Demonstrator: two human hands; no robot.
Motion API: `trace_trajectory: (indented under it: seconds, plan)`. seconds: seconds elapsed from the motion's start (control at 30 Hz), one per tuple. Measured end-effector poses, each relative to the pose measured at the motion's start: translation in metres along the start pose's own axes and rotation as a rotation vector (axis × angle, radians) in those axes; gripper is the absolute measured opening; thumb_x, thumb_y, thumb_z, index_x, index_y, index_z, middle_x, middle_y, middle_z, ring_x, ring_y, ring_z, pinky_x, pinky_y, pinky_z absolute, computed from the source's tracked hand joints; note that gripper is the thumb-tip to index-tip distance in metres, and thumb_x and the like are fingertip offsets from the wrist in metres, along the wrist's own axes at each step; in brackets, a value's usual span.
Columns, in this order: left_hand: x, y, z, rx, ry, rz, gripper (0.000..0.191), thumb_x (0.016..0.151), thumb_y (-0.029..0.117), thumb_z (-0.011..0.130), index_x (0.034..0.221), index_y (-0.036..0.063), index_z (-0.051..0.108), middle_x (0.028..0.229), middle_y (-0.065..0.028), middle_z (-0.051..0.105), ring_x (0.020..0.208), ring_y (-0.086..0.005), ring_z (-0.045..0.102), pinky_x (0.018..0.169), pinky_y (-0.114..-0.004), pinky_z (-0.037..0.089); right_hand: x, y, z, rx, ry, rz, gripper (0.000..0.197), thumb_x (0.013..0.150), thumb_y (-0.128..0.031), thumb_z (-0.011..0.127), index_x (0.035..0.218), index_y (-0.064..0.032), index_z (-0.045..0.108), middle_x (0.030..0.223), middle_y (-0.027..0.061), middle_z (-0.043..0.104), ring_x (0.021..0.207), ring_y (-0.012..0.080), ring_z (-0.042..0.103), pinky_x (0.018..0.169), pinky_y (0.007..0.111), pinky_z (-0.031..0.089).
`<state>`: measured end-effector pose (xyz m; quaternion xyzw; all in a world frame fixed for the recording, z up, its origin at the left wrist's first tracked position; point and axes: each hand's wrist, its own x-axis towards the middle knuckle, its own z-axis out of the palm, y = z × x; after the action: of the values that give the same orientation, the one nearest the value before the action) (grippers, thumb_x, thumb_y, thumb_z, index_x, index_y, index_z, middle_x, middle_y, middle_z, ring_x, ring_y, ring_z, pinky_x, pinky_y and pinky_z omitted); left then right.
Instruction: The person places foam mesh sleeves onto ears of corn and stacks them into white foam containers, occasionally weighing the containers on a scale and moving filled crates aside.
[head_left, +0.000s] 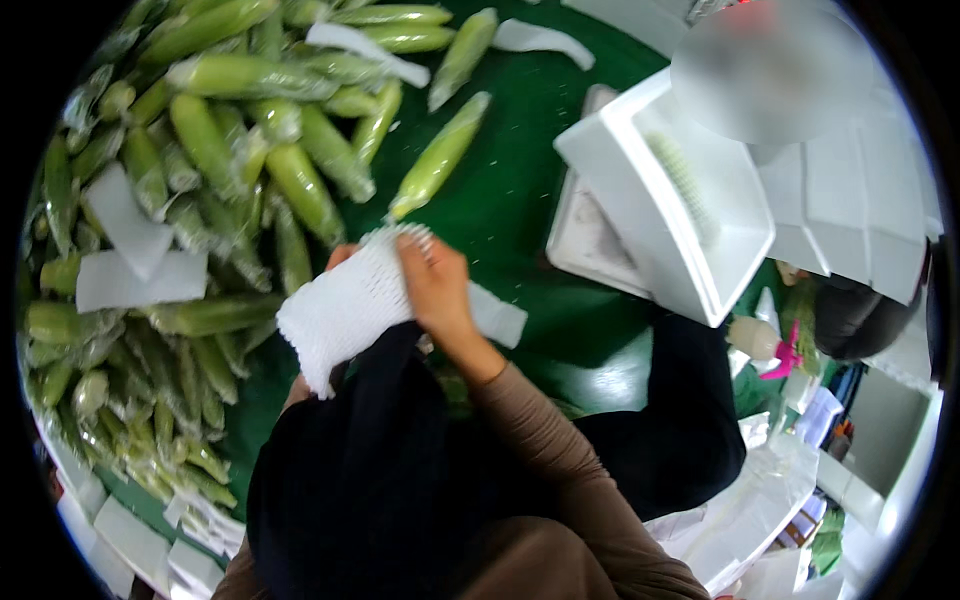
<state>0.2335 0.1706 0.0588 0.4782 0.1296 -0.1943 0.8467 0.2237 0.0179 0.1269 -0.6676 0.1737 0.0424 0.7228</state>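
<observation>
My right hand (439, 281) grips the upper right edge of a white foam net sleeve (349, 300), thumb and fingers closed on it. Behind the sleeve is my left hand (341, 256); only some fingers at the far edge and part of the wrist show, and the rest is hidden. Whatever may be inside the sleeve cannot be made out. Just beyond its far end lies a film-wrapped ear of corn (442, 157) in a pale green husk. A white paper-like strip (496, 313) lies to the right of my right hand.
A large heap of film-wrapped corn (225, 142) covers the left of the green table (517, 195). White strips (142, 281) lie on the heap. At right, a tilted white foam box (660, 202) with a netted ear inside rests on a pale tray-like base (592, 232). Black cloth (690, 405) bulges below it.
</observation>
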Motion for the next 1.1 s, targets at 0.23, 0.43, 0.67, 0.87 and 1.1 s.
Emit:
trace_trajectory:
  seconds: [0.23, 0.43, 0.67, 0.87, 1.1]
  plan:
    - [0.037, -0.080, -0.055, 0.005, 0.010, -0.067, 0.019, 0.094, 0.022, 0.042, 0.092, 0.0059, 0.052, 0.088, -0.0022, 0.056, 0.082, -0.0113, 0.053, 0.076, -0.027, 0.045, 0.040, 0.105, -0.005, -0.019, 0.115, 0.189, 0.028, 0.090, -0.023, 0.049, 0.081, 0.0018, 0.058, 0.075, 0.0165, 0.060, 0.068, 0.0202, 0.056, 0.065, 0.035, 0.044]
    - [0.003, -0.021, -0.006, -0.287, -0.162, -0.147, 0.016, 0.092, 0.017, 0.046, 0.101, 0.0047, 0.053, 0.100, -0.0060, 0.057, 0.093, -0.0149, 0.052, 0.083, -0.029, 0.042, 0.012, 0.014, -0.013, -0.365, 0.018, -0.393, 0.043, 0.079, -0.011, 0.059, 0.120, -0.0041, 0.044, 0.117, 0.0195, 0.048, 0.108, 0.0305, 0.048, 0.091, 0.038, 0.039]
    - [0.022, 0.033, 0.121, 0.831, -0.546, -0.160, 0.025, 0.088, 0.014, 0.054, 0.110, 0.0033, 0.052, 0.110, -0.0112, 0.055, 0.103, -0.0222, 0.051, 0.089, -0.035, 0.040, 0.001, -0.146, -0.131, -0.937, -0.298, -0.622, 0.072, 0.060, -0.029, 0.077, 0.118, -0.0021, 0.045, 0.111, 0.0173, 0.053, 0.102, 0.0323, 0.054, 0.084, 0.041, 0.046]
    - [0.039, -0.066, 0.127, 1.833, -1.048, 0.352, 0.053, 0.074, 0.021, 0.063, 0.122, 0.0067, 0.047, 0.120, -0.0153, 0.046, 0.114, -0.0344, 0.040, 0.098, -0.054, 0.029, 0.041, -0.167, -0.355, -1.345, 0.487, -0.394, 0.068, 0.069, -0.019, 0.070, 0.128, -0.0021, 0.041, 0.120, 0.0205, 0.048, 0.111, 0.0356, 0.046, 0.092, 0.039, 0.038]
    - [0.033, 0.006, 0.105, 1.723, -0.747, -0.085, 0.041, 0.068, 0.009, 0.060, 0.108, 0.0048, 0.051, 0.100, -0.0106, 0.053, 0.094, -0.0311, 0.054, 0.083, -0.043, 0.044, 0.006, -0.163, -0.220, -0.813, 0.119, -0.323, 0.037, 0.074, -0.006, 0.062, 0.110, -0.0023, 0.056, 0.119, 0.0199, 0.049, 0.109, 0.0370, 0.048, 0.092, 0.044, 0.039]
